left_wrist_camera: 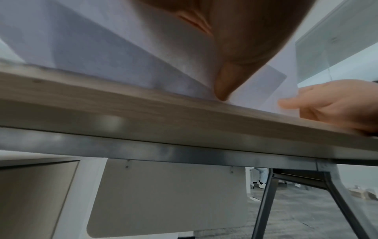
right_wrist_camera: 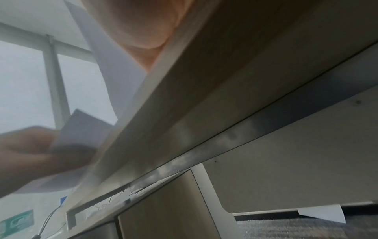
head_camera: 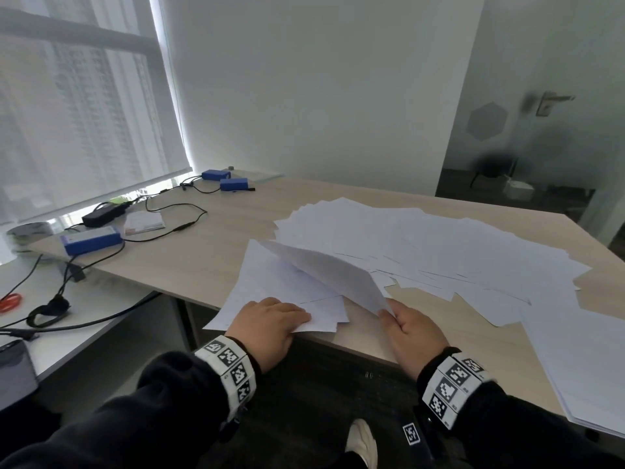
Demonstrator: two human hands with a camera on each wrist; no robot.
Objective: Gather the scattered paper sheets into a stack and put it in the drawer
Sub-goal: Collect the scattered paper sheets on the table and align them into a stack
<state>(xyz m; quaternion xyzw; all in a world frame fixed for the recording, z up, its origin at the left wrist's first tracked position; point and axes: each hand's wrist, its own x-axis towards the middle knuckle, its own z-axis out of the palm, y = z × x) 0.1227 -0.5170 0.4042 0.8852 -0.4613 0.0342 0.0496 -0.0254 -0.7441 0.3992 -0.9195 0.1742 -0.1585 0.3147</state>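
Paper sheets (head_camera: 422,245) spread beyond both hands: left hand (head_camera: 267,324) pinches some, right hand (head_camera: 414,328) grips a lifted sheet (head_camera: 331,275).

Office room. Evidence: light wood-grain desk (head_camera: 216,252) on a metal frame with angled dark legs (left_wrist_camera: 263,202); loose white paper sheets (head_camera: 422,245) spread over its top; a second, white desk (head_camera: 88,309) alongside, carrying blue power units (head_camera: 90,241), a black adapter (head_camera: 103,214) and trailing cables (head_camera: 162,228); a large window with a translucent roller blind (head_camera: 77,113); plain white walls; a frosted glass door with a lever handle (head_camera: 554,101); grey carpet (left_wrist_camera: 296,215) underfoot.
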